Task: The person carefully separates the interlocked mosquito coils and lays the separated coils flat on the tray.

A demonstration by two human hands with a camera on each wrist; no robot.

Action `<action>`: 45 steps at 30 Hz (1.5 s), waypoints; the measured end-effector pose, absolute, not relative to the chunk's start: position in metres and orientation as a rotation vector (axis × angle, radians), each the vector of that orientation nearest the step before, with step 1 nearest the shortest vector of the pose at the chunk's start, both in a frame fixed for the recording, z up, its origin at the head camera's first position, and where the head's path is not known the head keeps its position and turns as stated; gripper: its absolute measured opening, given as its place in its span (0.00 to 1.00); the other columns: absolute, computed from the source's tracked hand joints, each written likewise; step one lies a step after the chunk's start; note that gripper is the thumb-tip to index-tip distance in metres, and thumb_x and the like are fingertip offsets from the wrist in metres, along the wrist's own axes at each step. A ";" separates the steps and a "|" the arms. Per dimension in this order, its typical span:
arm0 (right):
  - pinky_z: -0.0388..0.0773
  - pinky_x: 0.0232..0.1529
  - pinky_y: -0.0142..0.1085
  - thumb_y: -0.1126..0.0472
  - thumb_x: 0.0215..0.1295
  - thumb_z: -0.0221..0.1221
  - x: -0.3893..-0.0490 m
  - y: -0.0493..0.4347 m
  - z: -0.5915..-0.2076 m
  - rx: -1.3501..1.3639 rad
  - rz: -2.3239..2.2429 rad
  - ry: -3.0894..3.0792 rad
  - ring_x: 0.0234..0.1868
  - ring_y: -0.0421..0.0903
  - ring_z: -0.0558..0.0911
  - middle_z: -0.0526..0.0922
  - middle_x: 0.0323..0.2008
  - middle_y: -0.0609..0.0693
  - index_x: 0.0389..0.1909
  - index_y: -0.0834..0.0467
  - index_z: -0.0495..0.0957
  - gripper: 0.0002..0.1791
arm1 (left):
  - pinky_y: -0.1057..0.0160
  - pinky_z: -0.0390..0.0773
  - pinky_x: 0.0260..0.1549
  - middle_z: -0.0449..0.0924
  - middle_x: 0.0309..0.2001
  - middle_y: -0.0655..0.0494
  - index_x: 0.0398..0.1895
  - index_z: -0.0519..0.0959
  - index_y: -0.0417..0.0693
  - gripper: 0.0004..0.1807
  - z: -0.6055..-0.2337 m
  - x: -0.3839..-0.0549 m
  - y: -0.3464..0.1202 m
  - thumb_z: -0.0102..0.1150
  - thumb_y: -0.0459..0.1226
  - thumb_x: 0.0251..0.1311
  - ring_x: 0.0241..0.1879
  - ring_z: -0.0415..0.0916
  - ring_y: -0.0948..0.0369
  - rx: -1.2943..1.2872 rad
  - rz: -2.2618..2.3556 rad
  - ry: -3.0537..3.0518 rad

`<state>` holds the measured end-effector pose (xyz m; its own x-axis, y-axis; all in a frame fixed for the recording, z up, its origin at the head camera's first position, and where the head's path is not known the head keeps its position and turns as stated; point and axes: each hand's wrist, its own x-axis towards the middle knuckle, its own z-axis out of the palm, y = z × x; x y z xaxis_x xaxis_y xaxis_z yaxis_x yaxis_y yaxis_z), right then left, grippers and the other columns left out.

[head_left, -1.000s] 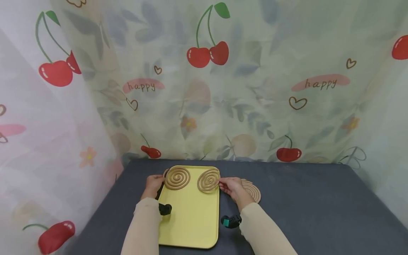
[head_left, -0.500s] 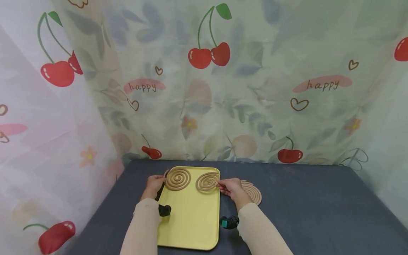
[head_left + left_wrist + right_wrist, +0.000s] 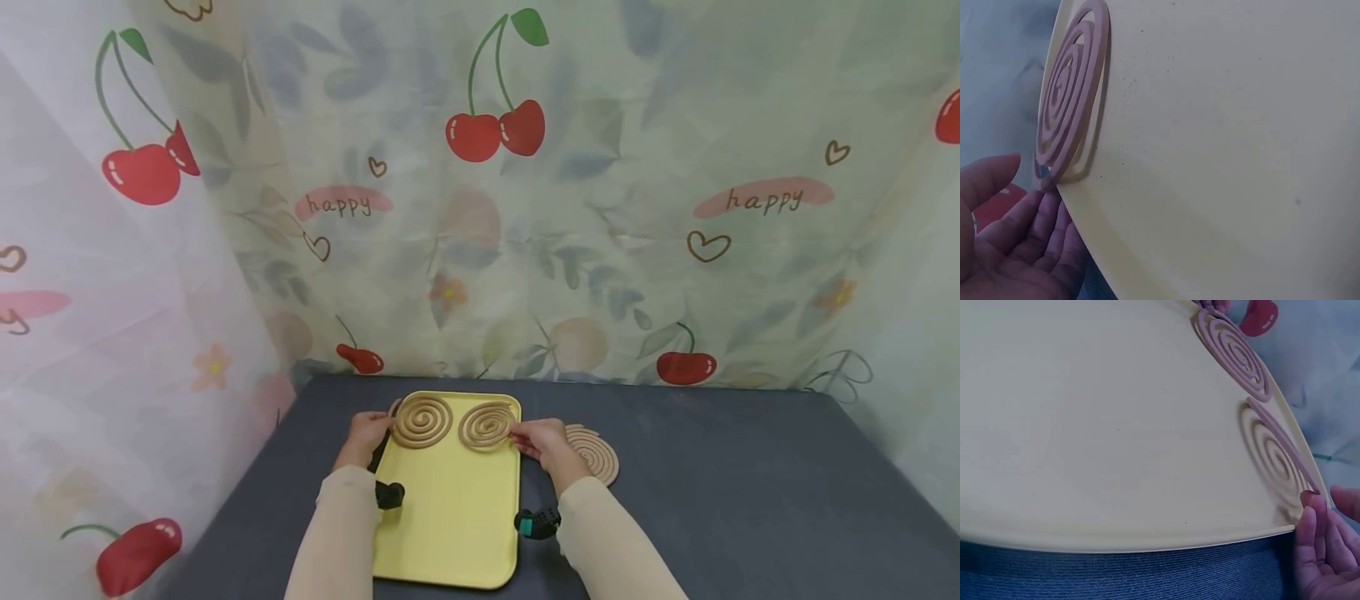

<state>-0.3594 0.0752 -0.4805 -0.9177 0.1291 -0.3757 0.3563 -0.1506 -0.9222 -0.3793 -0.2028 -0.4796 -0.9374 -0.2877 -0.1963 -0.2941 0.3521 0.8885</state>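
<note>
Spiral coil (image 3: pixel 487 426) tilts over smooth yellow tray (image 3: pixel 446 517).

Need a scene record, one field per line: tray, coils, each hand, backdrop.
tray: yellow, on dark table
left coil: brown spiral, over tray's far left corner
right coil: over far right corner, at least partly raised, shadow on tray
left hand: fingers touch left coil's outer edge, thumb apart
right hand: fingertips at right coil's edge, pinch unclear
third coil: right of tray, partly hidden
backdrop: cherry print
</note>
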 end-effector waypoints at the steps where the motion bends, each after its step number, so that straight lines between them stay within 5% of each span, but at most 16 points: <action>1: 0.80 0.30 0.31 0.72 0.55 0.61 -0.359 0.075 -0.481 0.559 -2.202 1.938 0.19 0.37 0.80 0.80 0.16 0.47 0.42 0.73 0.78 0.14 | 0.46 0.64 0.61 0.69 0.58 0.32 0.55 0.71 0.27 0.21 -0.480 -0.379 -0.203 0.51 0.34 0.62 0.60 0.65 0.41 -0.548 1.690 2.579; 9: 0.82 0.37 0.36 0.73 0.54 0.60 -0.358 0.073 -0.477 0.541 -2.210 1.966 0.23 0.40 0.81 0.80 0.19 0.49 0.42 0.74 0.76 0.13 | 0.45 0.65 0.60 0.68 0.57 0.30 0.55 0.70 0.25 0.20 -0.482 -0.382 -0.204 0.49 0.31 0.62 0.59 0.65 0.40 -0.513 1.690 2.588; 26: 0.82 0.29 0.34 0.70 0.54 0.58 -0.359 0.070 -0.469 0.462 -2.089 2.214 0.19 0.40 0.81 0.80 0.18 0.50 0.38 0.74 0.76 0.12 | 0.47 0.69 0.56 0.70 0.55 0.29 0.55 0.69 0.24 0.21 -0.490 -0.387 -0.204 0.48 0.31 0.61 0.56 0.68 0.41 -0.456 1.689 2.624; 45: 0.82 0.37 0.37 0.69 0.57 0.59 -0.361 0.080 -0.470 0.415 -2.110 2.197 0.25 0.40 0.82 0.83 0.24 0.54 0.41 0.74 0.77 0.14 | 0.46 0.70 0.55 0.70 0.55 0.29 0.54 0.71 0.26 0.20 -0.487 -0.380 -0.202 0.48 0.29 0.60 0.56 0.68 0.40 -0.515 1.738 2.669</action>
<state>-0.3608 0.0803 -0.4702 -0.9614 0.1463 -0.2332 0.2389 0.0228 -0.9708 -0.3799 -0.2017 -0.4872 -0.9455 -0.3096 -0.1015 -0.2179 0.3696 0.9033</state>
